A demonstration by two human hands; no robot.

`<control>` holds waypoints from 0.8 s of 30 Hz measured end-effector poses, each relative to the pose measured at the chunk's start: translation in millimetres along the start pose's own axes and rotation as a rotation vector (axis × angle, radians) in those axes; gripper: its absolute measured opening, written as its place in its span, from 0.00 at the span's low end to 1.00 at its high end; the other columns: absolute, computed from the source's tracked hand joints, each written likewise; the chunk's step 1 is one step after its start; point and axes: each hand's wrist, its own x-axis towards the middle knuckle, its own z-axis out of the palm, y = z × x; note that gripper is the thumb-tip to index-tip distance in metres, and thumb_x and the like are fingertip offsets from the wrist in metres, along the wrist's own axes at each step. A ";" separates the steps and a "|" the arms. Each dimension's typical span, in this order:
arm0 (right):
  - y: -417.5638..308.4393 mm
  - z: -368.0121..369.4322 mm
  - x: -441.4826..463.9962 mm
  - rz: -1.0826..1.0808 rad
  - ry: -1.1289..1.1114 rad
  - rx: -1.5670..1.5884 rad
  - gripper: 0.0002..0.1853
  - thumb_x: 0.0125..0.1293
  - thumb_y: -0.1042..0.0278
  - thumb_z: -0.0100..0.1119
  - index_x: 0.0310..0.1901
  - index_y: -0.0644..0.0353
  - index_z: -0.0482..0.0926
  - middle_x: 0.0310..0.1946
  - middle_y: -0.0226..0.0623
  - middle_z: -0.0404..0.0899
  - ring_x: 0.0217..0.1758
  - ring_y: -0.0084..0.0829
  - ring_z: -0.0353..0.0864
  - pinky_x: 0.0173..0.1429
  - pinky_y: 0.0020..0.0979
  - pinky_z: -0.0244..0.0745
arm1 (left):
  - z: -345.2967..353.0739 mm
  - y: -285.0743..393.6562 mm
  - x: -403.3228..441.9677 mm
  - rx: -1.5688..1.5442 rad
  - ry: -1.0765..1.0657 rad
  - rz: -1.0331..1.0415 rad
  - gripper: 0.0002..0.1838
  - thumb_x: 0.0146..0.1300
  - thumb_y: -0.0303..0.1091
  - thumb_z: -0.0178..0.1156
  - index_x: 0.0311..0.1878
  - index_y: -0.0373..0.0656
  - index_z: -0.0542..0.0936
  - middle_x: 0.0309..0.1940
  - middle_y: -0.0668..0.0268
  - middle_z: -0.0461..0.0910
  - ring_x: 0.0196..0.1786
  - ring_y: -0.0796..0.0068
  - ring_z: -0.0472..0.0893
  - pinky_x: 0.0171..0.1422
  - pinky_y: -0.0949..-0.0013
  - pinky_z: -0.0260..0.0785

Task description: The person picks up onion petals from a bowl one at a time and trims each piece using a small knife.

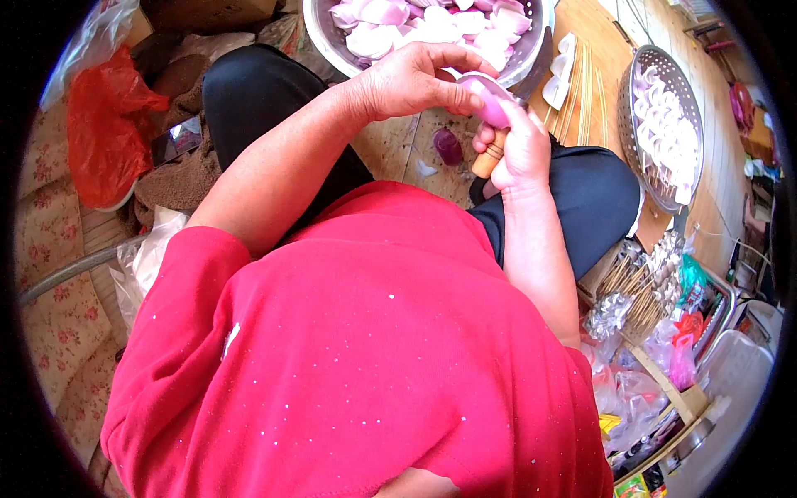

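Note:
In the head view, my left hand (407, 81) is closed in a pinch on a pale purple piece of red onion (493, 106). Opposite it, my right hand (528, 156) wraps around the turned wooden handle of a knife (489, 156), its thumb pressed to the same onion piece. Most of the blade is hidden behind fingers and onion. Just beyond my hands stands a metal bowl (322, 43) heaped with onion pieces (432, 31). Below them on the board lies a small dark purple onion (448, 147) beside a white scrap (426, 168).
Bamboo skewers (585, 93) lie to the right, beside white threaded pieces (559, 73). A perforated metal colander (628, 124) further right holds skewered white pieces. Bundled skewers (638, 290) and plastic bags (639, 390) crowd the lower right. A red bag (108, 129) is at left.

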 end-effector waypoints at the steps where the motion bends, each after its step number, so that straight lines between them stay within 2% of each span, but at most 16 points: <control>1: -0.8 0.9 -0.1 -0.001 -0.001 0.000 0.12 0.66 0.64 0.57 0.45 0.62 0.75 0.25 0.32 0.75 0.19 0.24 0.71 0.21 0.27 0.68 | 0.5 2.3 -1.7 0.030 0.032 0.000 0.23 0.64 0.32 0.64 0.61 0.40 0.75 0.44 0.65 0.82 0.43 0.79 0.82 0.52 0.72 0.76; 2: -2.4 2.0 -0.5 -0.001 -0.040 0.086 0.13 0.67 0.60 0.56 0.45 0.61 0.75 0.26 0.32 0.75 0.20 0.24 0.71 0.22 0.27 0.68 | -0.3 0.4 -0.7 0.031 0.032 0.000 0.23 0.64 0.32 0.64 0.61 0.40 0.75 0.44 0.65 0.82 0.43 0.79 0.82 0.52 0.72 0.76; 4: -6.3 3.6 -2.5 -0.001 -0.116 0.256 0.16 0.69 0.53 0.54 0.45 0.59 0.74 0.29 0.32 0.75 0.21 0.25 0.71 0.24 0.28 0.68 | -0.5 -3.8 2.3 -0.215 0.111 -0.059 0.23 0.66 0.34 0.62 0.62 0.37 0.72 0.43 0.59 0.82 0.40 0.72 0.84 0.47 0.69 0.79; 5: -7.8 3.5 -5.1 -0.013 -0.164 0.311 0.14 0.69 0.56 0.56 0.46 0.58 0.73 0.31 0.32 0.75 0.22 0.24 0.72 0.25 0.27 0.68 | 0.3 -6.1 3.7 -0.245 0.165 -0.059 0.23 0.67 0.35 0.61 0.61 0.34 0.71 0.42 0.56 0.82 0.38 0.67 0.85 0.47 0.68 0.80; 6: -5.8 2.6 -4.0 -0.013 -0.164 0.311 0.14 0.69 0.56 0.56 0.46 0.58 0.73 0.31 0.32 0.75 0.22 0.24 0.72 0.25 0.27 0.68 | 1.9 -5.9 4.0 -0.245 0.165 -0.059 0.23 0.67 0.35 0.61 0.61 0.34 0.71 0.42 0.56 0.82 0.38 0.67 0.85 0.47 0.68 0.80; 8: 0.5 -0.1 -0.2 -0.102 -0.098 0.026 0.13 0.67 0.62 0.60 0.47 0.58 0.73 0.31 0.31 0.75 0.22 0.23 0.73 0.24 0.27 0.68 | 4.7 -5.1 2.9 -0.316 0.208 -0.125 0.24 0.67 0.35 0.61 0.62 0.34 0.71 0.43 0.56 0.82 0.39 0.68 0.85 0.47 0.67 0.80; 9: 2.1 1.2 0.2 -0.119 -0.079 -0.001 0.13 0.64 0.69 0.63 0.48 0.59 0.72 0.30 0.30 0.75 0.22 0.21 0.73 0.23 0.25 0.68 | 6.5 -3.7 0.9 -0.316 0.208 -0.126 0.24 0.67 0.35 0.61 0.62 0.34 0.71 0.43 0.56 0.82 0.39 0.68 0.85 0.47 0.67 0.80; 12: 2.7 0.8 0.7 -0.163 -0.032 -0.076 0.14 0.63 0.70 0.65 0.48 0.60 0.72 0.30 0.30 0.75 0.21 0.20 0.72 0.21 0.24 0.68 | 9.5 0.5 -3.0 -0.314 0.174 -0.198 0.24 0.64 0.37 0.64 0.60 0.36 0.73 0.43 0.59 0.82 0.38 0.70 0.84 0.46 0.67 0.79; 14: 1.4 2.9 -0.5 -0.152 -0.005 -0.097 0.14 0.63 0.71 0.65 0.47 0.60 0.72 0.30 0.29 0.75 0.20 0.19 0.71 0.21 0.23 0.67 | 9.0 0.9 -3.3 -0.048 0.149 -0.156 0.24 0.60 0.38 0.68 0.56 0.38 0.77 0.42 0.62 0.82 0.37 0.74 0.83 0.45 0.69 0.78; 15: 2.1 4.3 -0.2 -0.174 0.011 -0.095 0.13 0.62 0.70 0.67 0.44 0.62 0.74 0.24 0.28 0.74 0.18 0.19 0.71 0.20 0.22 0.67 | 8.0 3.2 -3.5 -0.069 0.169 -0.175 0.23 0.56 0.38 0.71 0.53 0.39 0.80 0.39 0.65 0.83 0.36 0.76 0.82 0.45 0.71 0.77; 16: 2.5 5.1 0.1 -0.196 0.027 -0.092 0.13 0.60 0.69 0.69 0.41 0.64 0.76 0.19 0.27 0.73 0.16 0.19 0.71 0.19 0.22 0.66 | 6.5 2.0 -2.9 -0.069 0.169 -0.175 0.23 0.56 0.38 0.71 0.53 0.39 0.80 0.39 0.65 0.83 0.36 0.76 0.82 0.45 0.71 0.77; 22: 5.5 2.6 -0.6 -0.205 0.022 -0.241 0.11 0.61 0.71 0.67 0.41 0.65 0.76 0.18 0.27 0.74 0.16 0.18 0.71 0.20 0.22 0.68 | 8.4 -4.2 -1.8 0.006 0.182 -0.204 0.18 0.55 0.35 0.72 0.46 0.38 0.80 0.33 0.66 0.83 0.33 0.76 0.82 0.40 0.73 0.78; 24: 6.0 1.7 0.3 -0.198 0.026 -0.239 0.11 0.61 0.71 0.67 0.41 0.65 0.76 0.18 0.28 0.74 0.16 0.18 0.72 0.20 0.21 0.68 | 12.3 -6.3 -2.8 -0.119 0.240 -0.277 0.16 0.56 0.33 0.71 0.44 0.37 0.80 0.33 0.65 0.82 0.32 0.75 0.83 0.38 0.73 0.79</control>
